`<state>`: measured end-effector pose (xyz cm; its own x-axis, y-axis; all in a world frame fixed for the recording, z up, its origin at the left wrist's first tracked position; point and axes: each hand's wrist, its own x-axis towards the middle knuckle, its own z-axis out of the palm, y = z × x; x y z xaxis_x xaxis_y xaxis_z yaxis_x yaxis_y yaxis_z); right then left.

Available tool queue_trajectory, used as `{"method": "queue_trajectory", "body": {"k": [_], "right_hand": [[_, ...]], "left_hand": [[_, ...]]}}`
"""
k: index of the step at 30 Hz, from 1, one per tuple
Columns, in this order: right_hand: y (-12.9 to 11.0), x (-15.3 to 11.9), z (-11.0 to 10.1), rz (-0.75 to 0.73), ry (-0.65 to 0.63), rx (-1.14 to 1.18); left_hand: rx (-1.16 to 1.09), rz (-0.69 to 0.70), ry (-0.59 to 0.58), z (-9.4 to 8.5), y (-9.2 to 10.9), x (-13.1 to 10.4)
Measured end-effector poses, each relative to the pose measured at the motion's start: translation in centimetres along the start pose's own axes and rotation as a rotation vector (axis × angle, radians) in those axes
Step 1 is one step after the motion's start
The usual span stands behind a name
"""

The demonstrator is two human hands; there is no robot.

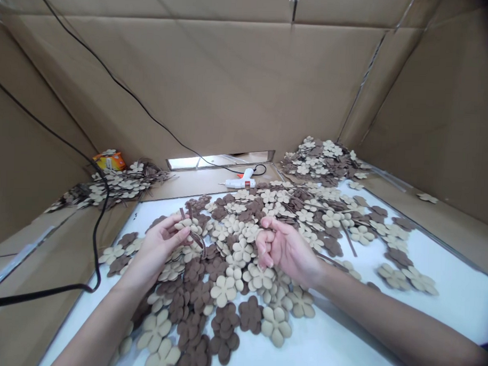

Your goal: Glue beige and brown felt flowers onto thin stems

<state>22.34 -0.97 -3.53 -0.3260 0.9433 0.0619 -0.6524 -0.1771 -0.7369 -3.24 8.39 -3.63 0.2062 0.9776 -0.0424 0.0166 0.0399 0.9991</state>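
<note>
A beige fabric flower (189,224) with a thin brown ribbon (198,239) is pinched between the thumb and fingers of my left hand (164,239). The ribbon forms a loop below the flower, and its ends stick up above. Over the middle of the pile, my right hand (285,248) is half curled, thumb apart from the bent fingers, with nothing visible in it. Beneath both hands lie many loose beige flowers (224,290) and dark brown flowers (250,314), overlapping on a white board (322,340).
A white glue gun (242,180) lies behind the pile, its black cord (150,113) running up left. Heaps of flowers stand at the back right (325,159) and back left (126,183), the latter beside an orange packet (110,160). Cardboard walls (215,86) surround the board.
</note>
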Motion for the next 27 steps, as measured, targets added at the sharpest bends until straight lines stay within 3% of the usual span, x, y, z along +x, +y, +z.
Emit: {"method": "queue_trajectory", "body": {"k": [27], "right_hand": [[0.50,-0.19,-0.07,-0.043,0.026,-0.064]], "left_hand": [[0.018,0.010,-0.044,0.15,0.29,-0.22]]}}
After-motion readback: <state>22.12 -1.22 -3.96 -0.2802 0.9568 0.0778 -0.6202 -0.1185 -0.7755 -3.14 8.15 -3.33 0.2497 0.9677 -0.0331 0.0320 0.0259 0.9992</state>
